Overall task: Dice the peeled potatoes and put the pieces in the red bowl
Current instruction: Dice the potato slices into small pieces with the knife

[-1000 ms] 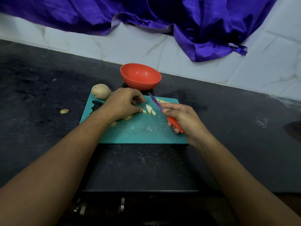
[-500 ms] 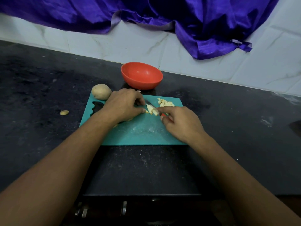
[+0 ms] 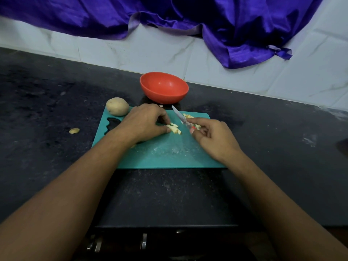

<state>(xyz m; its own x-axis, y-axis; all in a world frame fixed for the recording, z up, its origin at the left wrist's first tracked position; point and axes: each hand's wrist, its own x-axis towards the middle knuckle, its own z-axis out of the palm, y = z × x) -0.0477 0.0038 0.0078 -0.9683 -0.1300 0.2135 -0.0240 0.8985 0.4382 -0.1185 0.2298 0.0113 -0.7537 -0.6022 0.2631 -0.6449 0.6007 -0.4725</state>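
My left hand (image 3: pixel 145 121) pinches potato strips (image 3: pixel 174 128) steady for dicing; my right hand (image 3: pixel 214 138) grips the knife (image 3: pixel 180 117), tip toward eleven o'clock.

One round red plastic bowl (image 3: pixel 163 87), one teal plastic cutting board (image 3: pixel 165 155), one whole tan potato (image 3: pixel 117 106), one small red-handled knife (image 3: pixel 180 118), and one pale potato scrap (image 3: pixel 74 130) on the black table (image 3: pixel 56 95). Two heaps of cut potato, their pieces too small to count: potato strips (image 3: pixel 174 129) and diced bits (image 3: pixel 188 116). Two hands: left hand (image 3: pixel 145 121), right hand (image 3: pixel 214 136).

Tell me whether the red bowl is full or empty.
Empty: the red bowl shows a bare red inside; the cut potato pieces lie on the teal cutting board.
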